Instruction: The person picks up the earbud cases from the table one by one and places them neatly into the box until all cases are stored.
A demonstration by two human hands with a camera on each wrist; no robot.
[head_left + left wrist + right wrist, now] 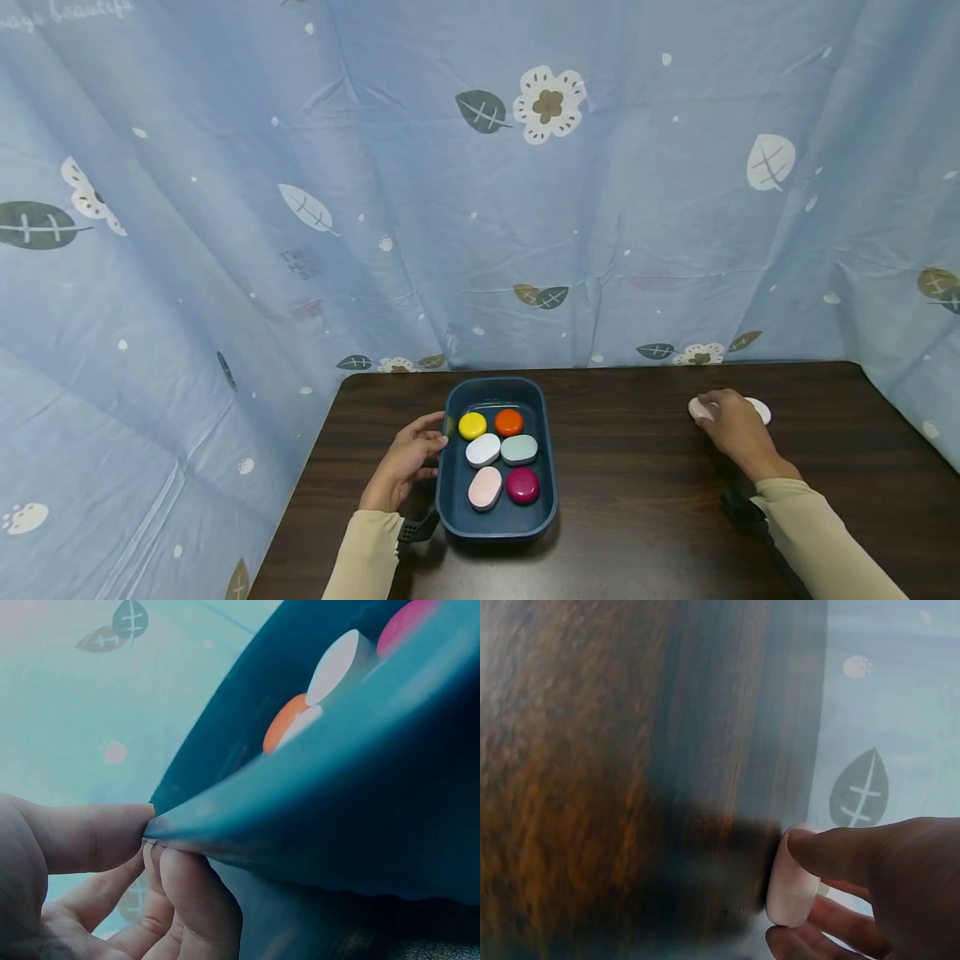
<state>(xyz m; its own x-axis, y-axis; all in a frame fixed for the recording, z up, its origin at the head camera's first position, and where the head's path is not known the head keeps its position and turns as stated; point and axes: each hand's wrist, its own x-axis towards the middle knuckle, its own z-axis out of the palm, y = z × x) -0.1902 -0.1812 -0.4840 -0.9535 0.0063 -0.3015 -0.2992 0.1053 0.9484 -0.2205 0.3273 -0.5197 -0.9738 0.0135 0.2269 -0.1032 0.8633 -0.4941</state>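
Observation:
On the left, a dark blue rectangular tray [550, 500] holds several smooth, soap-like bars. Yellow [472, 426] and orange [509, 422] round bars lie at its far end. White [483, 451] and pale green [519, 450] oval bars sit mid-tray, with a pink oval bar [485, 488] and a magenta round bar [522, 486] nearest. My left hand [408, 460] pinches the tray's left rim between thumb and fingers. Far to the right, my right hand [738, 433] grips a pale pink oval bar [793, 889] between thumb and fingers, close over the tabletop.
Just beyond my right hand lies another white bar [761, 410], partly hidden by it. The dark wooden table [622, 500] ends at a blue patterned curtain [600, 208] along the back and sides. Dark straps circle both wrists.

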